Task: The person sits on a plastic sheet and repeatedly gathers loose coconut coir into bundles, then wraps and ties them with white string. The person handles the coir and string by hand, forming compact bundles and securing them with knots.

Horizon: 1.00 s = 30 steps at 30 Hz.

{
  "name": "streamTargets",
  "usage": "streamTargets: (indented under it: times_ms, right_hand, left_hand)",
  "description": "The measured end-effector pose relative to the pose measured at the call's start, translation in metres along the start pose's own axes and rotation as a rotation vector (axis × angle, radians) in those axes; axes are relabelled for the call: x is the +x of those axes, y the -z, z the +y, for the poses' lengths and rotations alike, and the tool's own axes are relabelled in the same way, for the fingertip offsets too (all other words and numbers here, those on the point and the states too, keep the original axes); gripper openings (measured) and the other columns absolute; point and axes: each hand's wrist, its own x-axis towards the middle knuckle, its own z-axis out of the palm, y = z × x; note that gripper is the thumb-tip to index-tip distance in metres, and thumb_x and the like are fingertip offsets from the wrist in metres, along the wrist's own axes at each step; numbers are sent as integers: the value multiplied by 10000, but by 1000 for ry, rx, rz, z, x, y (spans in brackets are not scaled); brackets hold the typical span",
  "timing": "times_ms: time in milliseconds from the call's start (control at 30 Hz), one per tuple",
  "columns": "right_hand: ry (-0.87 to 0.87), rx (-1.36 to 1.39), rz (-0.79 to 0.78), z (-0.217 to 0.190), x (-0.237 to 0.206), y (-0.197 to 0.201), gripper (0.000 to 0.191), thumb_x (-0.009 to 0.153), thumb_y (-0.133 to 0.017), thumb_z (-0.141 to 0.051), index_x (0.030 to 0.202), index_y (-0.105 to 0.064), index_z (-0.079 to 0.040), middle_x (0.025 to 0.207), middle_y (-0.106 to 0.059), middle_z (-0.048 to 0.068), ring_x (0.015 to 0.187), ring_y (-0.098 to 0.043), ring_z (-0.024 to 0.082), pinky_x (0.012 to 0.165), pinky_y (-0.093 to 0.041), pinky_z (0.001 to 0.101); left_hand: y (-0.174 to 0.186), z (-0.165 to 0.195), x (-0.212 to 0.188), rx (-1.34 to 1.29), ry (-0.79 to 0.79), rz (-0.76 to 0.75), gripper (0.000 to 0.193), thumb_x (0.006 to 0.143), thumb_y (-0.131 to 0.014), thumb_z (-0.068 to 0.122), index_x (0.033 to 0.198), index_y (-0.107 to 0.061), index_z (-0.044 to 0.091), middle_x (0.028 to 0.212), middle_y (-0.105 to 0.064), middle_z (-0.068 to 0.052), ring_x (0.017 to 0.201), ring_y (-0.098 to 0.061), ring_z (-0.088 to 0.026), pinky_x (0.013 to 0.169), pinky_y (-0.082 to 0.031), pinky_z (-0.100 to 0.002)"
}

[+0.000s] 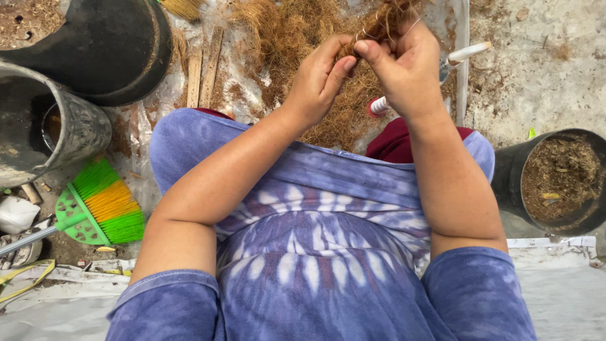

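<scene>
Coconut fibre (pixel 385 22), a brown twisted tuft of it, sits pinched between both hands at the top middle of the view, held up over a larger loose heap of fibre (pixel 297 38) spread on the plastic sheet (pixel 148 120) below. The right hand (pixel 407 63) grips the tuft with thumb and fingers closed on it, and the left hand (pixel 319 79) meets it from the side, its thumb and fingertips pressed against the same strands, so the two hands touch. Just beyond the right hand lies a white stick-like tool with a red end (pixel 380 106), partly hidden behind the wrist. Two thin wooden slats (pixel 203 74) lie side by side left of the heap. Farther left stand a black pot (pixel 120 50) and a grey bucket (pixel 69 126), with a green and yellow broom head (pixel 104 205) near them. At the right edge, well apart, stands a black pot filled with dry soil mix (pixel 558 180).
</scene>
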Motion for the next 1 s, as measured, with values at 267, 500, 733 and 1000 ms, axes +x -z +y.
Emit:
streamTargets:
  times_ms: [267, 500, 733, 1000]
  right_hand:
    - [-6, -435, -35, -10, 0, 3, 338, 1110, -784, -122, 1291, -545, 34, 852, -627, 14, 708, -516, 57, 604, -406, 233]
    - [-97, -618, -49, -36, -7, -1, 396, 1088, -731, -92, 1280, -413, 46, 751, -628, 62, 637, -554, 102, 569, -432, 274]
    - [-258, -291, -112, -43, -4, 3, 398, 1057, -681, -83, 1329, -408, 14, 761, -647, -17, 686, -621, 32, 571, -431, 214]
    - [-246, -129, -125, -35, -5, 10, 186, 1113, -674, -89, 1241, -552, -31, 703, -456, -77, 597, -363, -6, 568, -252, 195]
  left_hand:
    - [-1, -4, 0, -133, 56, 3, 283, 1123, -507, 259, 1273, -582, 31, 847, -593, -25, 750, -588, -121, 689, -508, -285]
    - [-4, -3, -2, -3, 38, 59, 225, 1125, -551, 236, 1244, -589, 48, 824, -575, -36, 749, -556, -131, 686, -469, -307]
    - [-4, -7, -3, 4, 18, 66, 217, 1135, -530, 245, 1249, -589, 69, 827, -578, -15, 752, -568, -113, 678, -473, -298]
    - [5, -6, 6, -516, 201, -4, 337, 1127, -491, 336, 1280, -567, 45, 754, -544, 14, 585, -442, -52, 521, -352, -219]
